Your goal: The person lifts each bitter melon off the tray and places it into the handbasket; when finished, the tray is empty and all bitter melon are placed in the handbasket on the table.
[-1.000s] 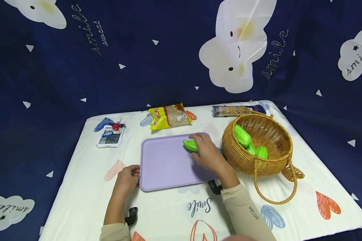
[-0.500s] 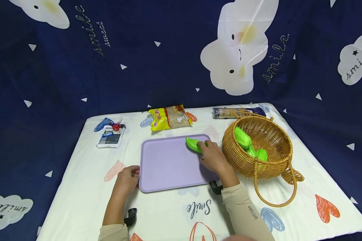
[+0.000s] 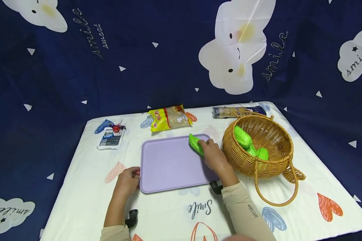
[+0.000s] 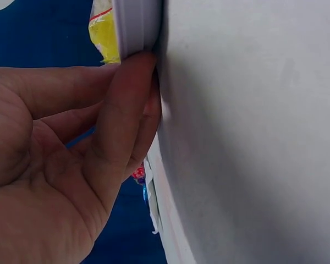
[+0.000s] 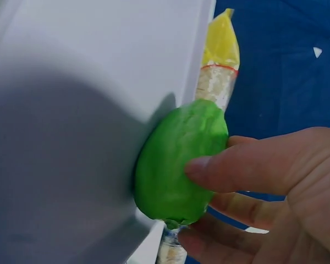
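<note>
On the lilac tray (image 3: pixel 166 164) lies a green papaya-like fruit (image 3: pixel 195 144), its pointed tip toward the tray's far edge. My right hand (image 3: pixel 215 157) grips its near end from the right. In the right wrist view the thumb presses the side of the fruit (image 5: pixel 173 165), which has a small stem stub, while the other fingers curl behind it, partly hidden. My left hand (image 3: pixel 128 180) pinches the tray's left rim, and the left wrist view shows the fingertips right at the tray's edge (image 4: pixel 136 27), close over the tablecloth.
A wicker basket (image 3: pixel 238 160) with several green pieces (image 3: pixel 242 136) stands right of the tray. Behind the tray lies a yellow-ended food bag (image 3: pixel 170 117). A long wrapped pack (image 3: pixel 235 112) lies at the back right, and a flat white pack (image 3: pixel 111 139) with small wrapped items at the back left.
My right hand has closed on the green fruit and shifted right. The fruit has turned, its tip swinging toward the tray's far edge. The left hand stays at the tray's rim.
</note>
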Motion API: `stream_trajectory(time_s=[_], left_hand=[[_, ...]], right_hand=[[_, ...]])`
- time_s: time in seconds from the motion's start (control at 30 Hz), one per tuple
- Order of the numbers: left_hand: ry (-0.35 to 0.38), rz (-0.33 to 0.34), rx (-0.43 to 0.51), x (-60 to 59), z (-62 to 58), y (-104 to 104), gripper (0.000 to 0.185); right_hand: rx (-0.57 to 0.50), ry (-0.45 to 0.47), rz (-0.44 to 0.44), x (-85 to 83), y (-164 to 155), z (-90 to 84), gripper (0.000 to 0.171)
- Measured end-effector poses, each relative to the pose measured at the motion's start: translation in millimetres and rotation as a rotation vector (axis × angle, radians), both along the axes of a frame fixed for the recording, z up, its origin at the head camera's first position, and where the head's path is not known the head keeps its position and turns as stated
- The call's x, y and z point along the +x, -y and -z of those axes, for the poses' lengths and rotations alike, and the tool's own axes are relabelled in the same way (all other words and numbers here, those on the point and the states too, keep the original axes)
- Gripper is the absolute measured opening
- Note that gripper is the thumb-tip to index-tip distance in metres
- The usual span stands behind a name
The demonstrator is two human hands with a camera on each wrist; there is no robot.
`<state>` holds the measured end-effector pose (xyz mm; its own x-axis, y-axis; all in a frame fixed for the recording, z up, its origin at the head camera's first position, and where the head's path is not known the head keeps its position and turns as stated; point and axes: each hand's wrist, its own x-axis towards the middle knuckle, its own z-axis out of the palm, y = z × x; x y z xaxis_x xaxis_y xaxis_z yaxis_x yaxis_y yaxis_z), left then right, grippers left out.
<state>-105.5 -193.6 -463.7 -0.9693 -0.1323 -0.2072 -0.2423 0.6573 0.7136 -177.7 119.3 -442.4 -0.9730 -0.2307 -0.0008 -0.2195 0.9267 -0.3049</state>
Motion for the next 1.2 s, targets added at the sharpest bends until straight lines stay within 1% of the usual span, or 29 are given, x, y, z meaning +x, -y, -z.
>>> stream_trajectory(time_s=[0.17, 0.3, 0.37, 0.43, 0.5, 0.57, 0.67, 0.73, 0.83, 0.9, 0.97, 1.07, 1.13, 1.2], left_hand=[[0.0, -0.005, -0.009, -1.2, 1.9, 1.5, 0.035], [0.004, -0.009, -0.021, -1.1, 4.4, 3.3, 0.034], [0.006, -0.012, -0.019, -0.8, 4.8, 3.8, 0.033], [0.005, -0.012, -0.019, -1.1, 5.5, 4.4, 0.033], [0.004, -0.011, -0.02, -1.3, 5.6, 4.9, 0.033], [0.004, -0.011, -0.02, -1.8, 5.0, 5.1, 0.033], [0.006, -0.007, -0.026, -3.5, 3.4, 5.8, 0.033], [0.004, -0.002, -0.036, -4.8, 2.0, 6.5, 0.034], [-0.001, 0.008, -0.049, -5.9, -0.1, 7.7, 0.034], [-0.004, 0.011, -0.052, -5.8, -0.6, 8.4, 0.035], [0.0, 0.011, -0.052, -5.5, -0.7, 8.8, 0.035], [0.001, 0.01, -0.057, -5.0, 0.2, 8.4, 0.036], [0.002, 0.01, -0.058, -4.4, 0.9, 8.2, 0.036], [-0.003, 0.012, -0.064, -3.8, 1.2, 8.0, 0.036]], right_hand=[[-0.03, 0.009, 0.005, 1.1, 0.8, -1.2, 0.062], [-0.071, -0.029, -0.015, 8.3, 0.5, -7.7, 0.066], [-0.1, -0.079, -0.039, 14.6, -0.1, -16.1, 0.067], [-0.134, -0.142, -0.056, 22.0, -1.2, -28.2, 0.066], [-0.181, -0.214, -0.066, 30.7, -4.0, -42.7, 0.064], [-0.224, -0.27, -0.057, 39.6, -8.6, -58.2, 0.062], [-0.287, -0.335, -0.005, 52.4, -20.5, -81.1, 0.062], [-0.32, -0.373, 0.047, 58.6, -31.3, -92.9, 0.061], [-0.365, -0.44, 0.151, 63.2, -50.5, -103.5, 0.058], [-0.383, -0.457, 0.227, 63.3, -63.3, -106.4, 0.057], [-0.388, -0.447, 0.306, 62.4, -75.6, -107.2, 0.058], [-0.38, -0.388, 0.407, 60.9, -93.1, -104.8, 0.059], [-0.372, -0.341, 0.46, 59.8, -102.8, -101.1, 0.059], [-0.359, -0.294, 0.494, 58.8, -110.3, -96.2, 0.06]])
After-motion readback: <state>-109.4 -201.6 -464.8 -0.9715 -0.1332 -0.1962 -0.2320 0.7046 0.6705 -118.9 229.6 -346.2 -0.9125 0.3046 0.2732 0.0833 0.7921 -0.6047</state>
